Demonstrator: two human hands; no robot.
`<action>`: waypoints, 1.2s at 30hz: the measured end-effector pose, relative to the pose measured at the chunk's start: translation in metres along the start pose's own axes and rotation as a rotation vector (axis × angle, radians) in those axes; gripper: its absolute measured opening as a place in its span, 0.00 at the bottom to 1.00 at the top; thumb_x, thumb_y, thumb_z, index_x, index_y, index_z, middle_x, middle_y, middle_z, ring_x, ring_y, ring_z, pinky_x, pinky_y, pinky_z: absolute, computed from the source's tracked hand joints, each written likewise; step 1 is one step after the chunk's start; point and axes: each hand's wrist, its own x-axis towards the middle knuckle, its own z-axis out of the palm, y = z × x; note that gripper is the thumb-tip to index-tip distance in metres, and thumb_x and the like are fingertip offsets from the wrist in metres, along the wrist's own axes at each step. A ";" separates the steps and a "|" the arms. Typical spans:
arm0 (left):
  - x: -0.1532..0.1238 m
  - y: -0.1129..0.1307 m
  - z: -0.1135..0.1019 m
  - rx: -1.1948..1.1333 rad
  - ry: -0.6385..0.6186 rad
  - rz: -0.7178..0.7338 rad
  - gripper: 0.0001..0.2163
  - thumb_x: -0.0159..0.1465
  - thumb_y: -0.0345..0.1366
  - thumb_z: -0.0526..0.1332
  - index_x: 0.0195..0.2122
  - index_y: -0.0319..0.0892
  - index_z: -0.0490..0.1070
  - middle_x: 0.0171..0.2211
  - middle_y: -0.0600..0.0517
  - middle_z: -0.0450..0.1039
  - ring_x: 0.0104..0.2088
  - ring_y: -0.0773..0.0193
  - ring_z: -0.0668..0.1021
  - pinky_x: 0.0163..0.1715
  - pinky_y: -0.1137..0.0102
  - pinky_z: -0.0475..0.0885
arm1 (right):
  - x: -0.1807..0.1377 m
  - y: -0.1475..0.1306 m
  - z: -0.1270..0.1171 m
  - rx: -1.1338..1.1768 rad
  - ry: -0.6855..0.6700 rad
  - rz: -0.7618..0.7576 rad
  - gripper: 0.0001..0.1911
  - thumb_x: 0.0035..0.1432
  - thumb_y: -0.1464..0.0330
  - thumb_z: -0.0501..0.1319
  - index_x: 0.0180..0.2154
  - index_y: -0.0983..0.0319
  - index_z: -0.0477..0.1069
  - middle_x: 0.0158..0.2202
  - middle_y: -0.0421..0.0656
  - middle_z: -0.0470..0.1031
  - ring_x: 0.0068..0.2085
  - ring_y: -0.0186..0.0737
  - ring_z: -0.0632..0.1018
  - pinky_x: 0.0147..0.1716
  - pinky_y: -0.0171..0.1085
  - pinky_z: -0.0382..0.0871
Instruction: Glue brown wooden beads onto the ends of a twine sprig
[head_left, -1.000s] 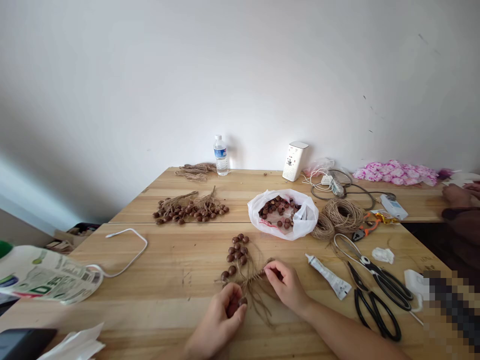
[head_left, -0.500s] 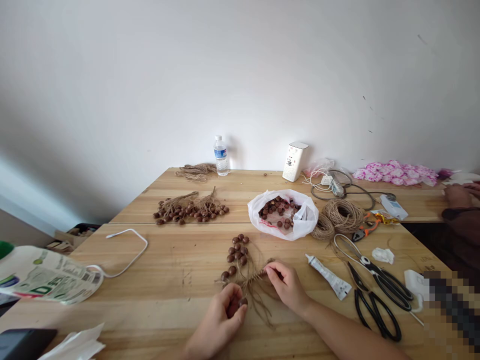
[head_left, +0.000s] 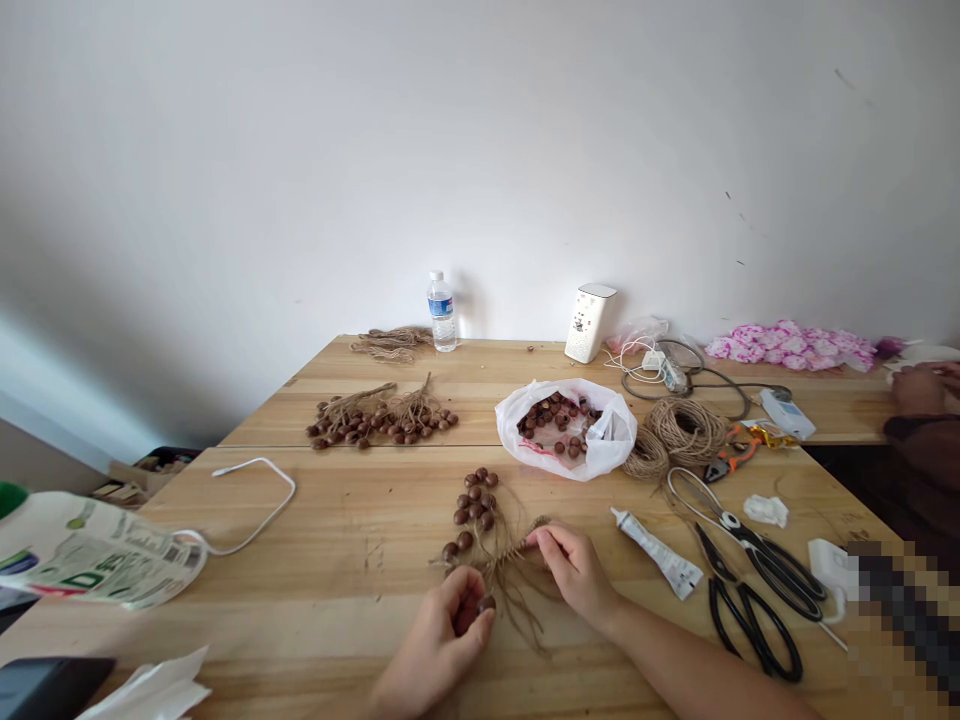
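My left hand [head_left: 446, 635] is closed around a round brown nut-like bead [head_left: 486, 604], which pokes out between thumb and fingers. Just to the right, my right hand [head_left: 574, 570] pinches the knotted twine stem [head_left: 517, 548] of a bunch. Loose twine ends [head_left: 525, 610] hang down between the two hands onto the wooden table [head_left: 300, 620]. Several more brown beads [head_left: 474, 510] on strings lie just beyond my left hand. Past them stands an open white plastic bag [head_left: 517, 455] with many such beads inside.
Finished-looking bead bunches [head_left: 382, 420] lie at the back left. On the right are twine coils [head_left: 686, 430], a glue tube [head_left: 660, 552], black-handled scissors [head_left: 750, 625] and orange-handled pliers [head_left: 731, 460]. A water bottle [head_left: 442, 315] stands by the wall. Another person's hand [head_left: 919, 388] shows at far right.
Both of my hands keep nearly the same place and grip. My right-hand fingers have shifted very slightly; the beads and twine lie as before.
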 end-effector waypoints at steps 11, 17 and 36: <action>0.001 -0.013 0.002 -0.033 0.002 0.001 0.13 0.61 0.45 0.55 0.38 0.41 0.66 0.23 0.57 0.57 0.25 0.66 0.62 0.26 0.72 0.60 | 0.001 -0.002 0.000 0.004 -0.017 -0.006 0.18 0.64 0.61 0.50 0.32 0.63 0.74 0.29 0.43 0.74 0.32 0.37 0.74 0.34 0.33 0.66; 0.004 -0.021 0.005 -0.029 0.060 0.015 0.16 0.61 0.46 0.56 0.43 0.40 0.69 0.21 0.58 0.58 0.24 0.65 0.63 0.26 0.72 0.61 | 0.001 -0.003 -0.001 -0.011 -0.018 -0.021 0.18 0.65 0.61 0.50 0.32 0.63 0.74 0.27 0.42 0.72 0.31 0.37 0.73 0.33 0.33 0.66; 0.003 -0.001 0.003 0.074 -0.026 -0.002 0.07 0.56 0.36 0.58 0.35 0.40 0.68 0.19 0.60 0.52 0.22 0.67 0.58 0.23 0.73 0.55 | 0.056 -0.044 -0.028 -0.309 -0.224 -0.394 0.15 0.60 0.74 0.51 0.44 0.59 0.72 0.40 0.47 0.74 0.41 0.42 0.74 0.42 0.40 0.68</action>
